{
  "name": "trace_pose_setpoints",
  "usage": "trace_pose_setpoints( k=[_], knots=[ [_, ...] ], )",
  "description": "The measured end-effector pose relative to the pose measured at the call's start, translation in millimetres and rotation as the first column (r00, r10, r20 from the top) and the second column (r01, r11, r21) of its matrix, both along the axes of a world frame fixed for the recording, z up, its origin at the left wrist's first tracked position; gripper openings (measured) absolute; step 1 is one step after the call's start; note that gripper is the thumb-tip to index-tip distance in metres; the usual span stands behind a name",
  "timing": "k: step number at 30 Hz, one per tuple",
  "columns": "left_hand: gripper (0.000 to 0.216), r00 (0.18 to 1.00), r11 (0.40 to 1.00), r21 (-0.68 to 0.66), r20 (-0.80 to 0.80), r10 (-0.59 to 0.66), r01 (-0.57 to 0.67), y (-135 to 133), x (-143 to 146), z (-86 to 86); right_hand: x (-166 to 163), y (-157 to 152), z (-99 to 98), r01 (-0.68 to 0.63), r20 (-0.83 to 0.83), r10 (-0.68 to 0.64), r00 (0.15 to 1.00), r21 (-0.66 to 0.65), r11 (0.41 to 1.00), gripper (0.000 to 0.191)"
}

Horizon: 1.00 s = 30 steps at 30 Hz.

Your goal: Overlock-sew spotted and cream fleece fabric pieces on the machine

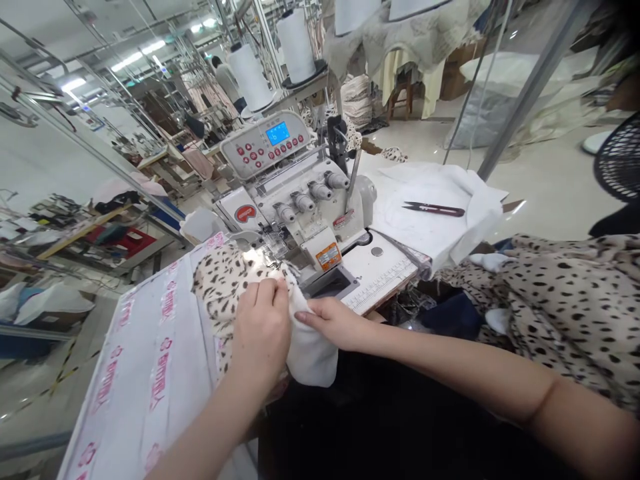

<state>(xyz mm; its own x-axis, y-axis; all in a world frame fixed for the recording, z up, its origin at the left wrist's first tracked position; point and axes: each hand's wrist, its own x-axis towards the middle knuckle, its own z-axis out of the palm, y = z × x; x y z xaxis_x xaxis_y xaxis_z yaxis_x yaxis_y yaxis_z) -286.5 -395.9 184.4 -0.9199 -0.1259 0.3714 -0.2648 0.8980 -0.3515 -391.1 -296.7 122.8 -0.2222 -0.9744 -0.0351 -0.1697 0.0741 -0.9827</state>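
Pinching spotted fabric (pixel 223 287) by the presser foot (pixel 273 245) of the overlocker (pixel 295 200), the left hand (pixel 263 327) is closed; the right hand (pixel 333 323) lies nearly flat on white fabric (pixel 313 357), its hold unclear; a spotted heap (pixel 560 313) waits right of the overlocker.

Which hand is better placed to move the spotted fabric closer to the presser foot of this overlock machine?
Probably the left hand: it rests on the spotted fabric, just in front of the presser foot. The right hand touches the white fabric, further from the foot.
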Motion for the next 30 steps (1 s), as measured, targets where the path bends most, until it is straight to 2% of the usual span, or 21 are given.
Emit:
trace_pose_setpoints(
  k=[3,6,11,14,17,22,27,30],
  knots=[
    [0.026,0.999,1.000,0.020,-0.032,-0.004,0.005,4,0,-3.9,0,-3,-1.6,0.003,-0.010,-0.003,1.000,0.004,1.000,0.029],
    [0.021,0.996,0.996,0.082,-0.085,0.022,-0.015,7,8,-0.1,-1,-4,-3.2,0.003,-0.033,-0.002,0.999,0.008,1.000,0.029],
    [0.008,0.987,0.943,0.299,-0.017,0.161,-0.149,15,23,9.0,-1,-1,-6.9,-0.013,-0.075,0.011,0.997,-0.019,1.000,0.036],
    [0.007,0.984,0.912,0.385,-0.052,0.173,-0.140,17,20,6.8,0,2,-6.4,-0.025,-0.069,0.024,0.997,-0.024,0.999,0.035],
    [0.015,0.983,0.935,0.348,-0.139,0.123,-0.068,18,13,-0.7,0,5,-1.9,-0.039,-0.054,0.038,0.998,-0.010,0.999,0.031],
    [0.018,0.974,0.987,0.160,-0.224,0.028,0.008,21,11,-10.9,2,12,1.5,-0.031,-0.101,0.033,0.994,0.018,0.999,0.029],
    [0.021,0.977,0.989,0.121,-0.207,-0.058,0.084,21,8,-14.2,3,13,-5.6,-0.016,-0.111,0.017,0.994,0.005,1.000,0.028],
    [0.021,0.980,0.991,0.103,-0.188,-0.066,0.087,16,1,-14.2,-1,7,-7.7,0.001,-0.118,-0.001,0.993,-0.005,1.000,0.028]
  ],
)
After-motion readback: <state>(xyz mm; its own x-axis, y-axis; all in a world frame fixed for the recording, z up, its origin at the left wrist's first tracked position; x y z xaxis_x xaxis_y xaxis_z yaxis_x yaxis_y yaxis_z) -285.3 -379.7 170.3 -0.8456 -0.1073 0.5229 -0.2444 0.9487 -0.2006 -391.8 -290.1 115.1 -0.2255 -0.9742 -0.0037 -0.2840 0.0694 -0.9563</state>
